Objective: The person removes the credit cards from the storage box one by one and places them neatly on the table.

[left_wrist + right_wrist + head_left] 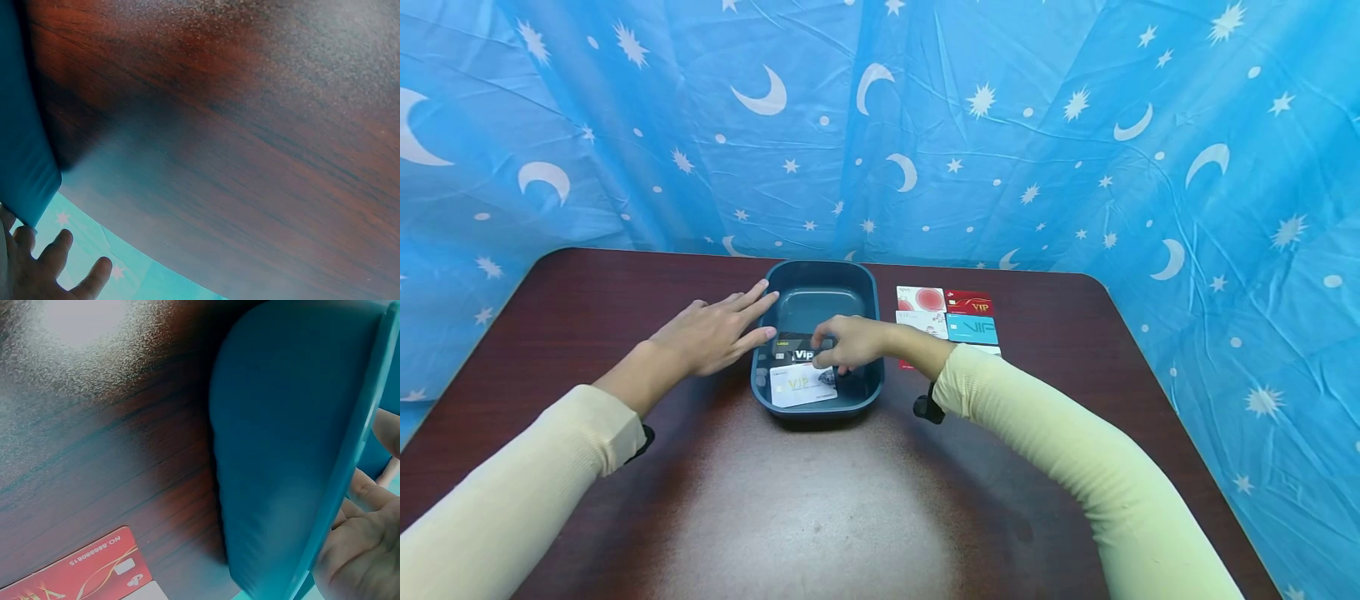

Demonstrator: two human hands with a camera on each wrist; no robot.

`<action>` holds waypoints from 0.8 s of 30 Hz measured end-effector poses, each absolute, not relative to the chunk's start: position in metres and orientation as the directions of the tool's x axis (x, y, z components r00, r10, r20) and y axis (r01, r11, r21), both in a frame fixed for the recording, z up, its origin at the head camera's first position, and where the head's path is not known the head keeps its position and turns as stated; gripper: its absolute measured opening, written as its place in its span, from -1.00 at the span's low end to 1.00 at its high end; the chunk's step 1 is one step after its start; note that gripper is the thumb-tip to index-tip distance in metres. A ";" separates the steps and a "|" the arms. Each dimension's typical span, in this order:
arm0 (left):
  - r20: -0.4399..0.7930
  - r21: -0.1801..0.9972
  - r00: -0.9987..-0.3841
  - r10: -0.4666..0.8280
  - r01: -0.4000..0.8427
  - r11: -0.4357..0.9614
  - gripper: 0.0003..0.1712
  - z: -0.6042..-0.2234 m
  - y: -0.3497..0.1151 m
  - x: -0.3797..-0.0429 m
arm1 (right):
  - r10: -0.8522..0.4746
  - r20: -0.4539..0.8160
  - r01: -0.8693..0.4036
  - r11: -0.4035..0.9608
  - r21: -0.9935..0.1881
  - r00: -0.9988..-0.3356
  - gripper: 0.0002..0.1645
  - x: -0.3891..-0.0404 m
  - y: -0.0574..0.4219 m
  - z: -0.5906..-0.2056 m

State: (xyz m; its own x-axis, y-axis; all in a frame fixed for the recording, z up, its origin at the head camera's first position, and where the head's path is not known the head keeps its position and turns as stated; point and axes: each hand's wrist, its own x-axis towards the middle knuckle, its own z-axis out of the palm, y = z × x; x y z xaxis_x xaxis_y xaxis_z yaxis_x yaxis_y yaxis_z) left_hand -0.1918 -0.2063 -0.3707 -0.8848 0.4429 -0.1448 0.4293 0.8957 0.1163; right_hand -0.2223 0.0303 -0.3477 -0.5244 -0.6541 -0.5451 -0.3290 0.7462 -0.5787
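In the head view, a dark blue plastic tray stands on the table. My left hand rests at the tray's left rim, fingers straight and spread. Over the tray's right side reaches my right hand, its thumb and index finger curled about the right part of a black Vip card inside. Just in front of that card, a white VIP card lies tilted in the tray. In the right wrist view the tray's wall hides the cards and most of the fingers.
Right of the tray, several cards lie in two columns, including a red VIP card, a teal VIP card and a white card with a red circle. My right forearm covers part of them. A blue curtain hangs behind the table.
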 end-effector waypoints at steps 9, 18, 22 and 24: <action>-0.133 0.110 -0.885 0.446 0.434 0.894 -0.22 -0.372 -0.207 -0.191 | -0.647 -0.562 -0.287 0.748 -0.598 -0.516 -0.50 -0.223 0.025 -0.346; -0.125 0.124 -0.882 0.454 0.440 0.889 -0.24 -0.371 -0.208 -0.190 | -0.637 -0.586 -0.249 0.754 -0.607 -0.500 -0.47 -0.224 0.021 -0.340; -0.126 0.125 -0.882 0.455 0.441 0.889 -0.24 -0.370 -0.207 -0.190 | -0.631 -0.592 -0.240 0.758 -0.606 -0.501 -0.46 -0.225 0.021 -0.338; -0.127 0.125 -0.882 0.453 0.439 0.890 -0.24 -0.370 -0.207 -0.190 | -0.630 -0.593 -0.239 0.760 -0.605 -0.502 -0.45 -0.224 0.021 -0.337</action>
State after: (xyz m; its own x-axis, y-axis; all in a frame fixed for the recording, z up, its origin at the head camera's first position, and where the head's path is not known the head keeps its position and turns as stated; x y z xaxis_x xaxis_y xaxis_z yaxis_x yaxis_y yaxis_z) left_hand -0.1899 -0.2075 -0.3704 -0.8824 0.4530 -0.1275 0.4388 0.8899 0.1246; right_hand -0.2244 0.0205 -0.3368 -0.5021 -0.6296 -0.5928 -0.2387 0.7598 -0.6048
